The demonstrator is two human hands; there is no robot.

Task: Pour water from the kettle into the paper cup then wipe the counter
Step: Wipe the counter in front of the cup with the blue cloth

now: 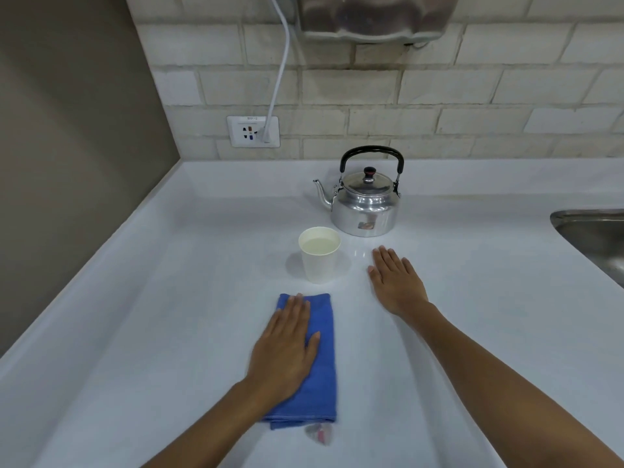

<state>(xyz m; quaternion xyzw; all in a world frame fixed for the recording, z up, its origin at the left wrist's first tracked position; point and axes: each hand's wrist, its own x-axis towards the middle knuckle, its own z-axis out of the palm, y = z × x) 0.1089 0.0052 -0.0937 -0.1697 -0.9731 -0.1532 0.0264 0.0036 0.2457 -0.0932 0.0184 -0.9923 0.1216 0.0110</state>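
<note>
A silver kettle (366, 204) with a black handle stands upright on the white counter (169, 282), its spout pointing left. Just in front of it stands a white paper cup (319, 255) holding water. A folded blue cloth (320, 359) lies flat nearer to me. My left hand (285, 349) presses palm-down on the cloth, fingers extended. My right hand (395, 282) rests flat on the bare counter to the right of the cup, holding nothing and apart from both cup and kettle.
A steel sink (594, 238) is set into the counter at the right edge. A wall socket (253, 131) with a white cable plugged in sits on the brick backsplash. A small tag (319, 434) pokes out at the cloth's near end.
</note>
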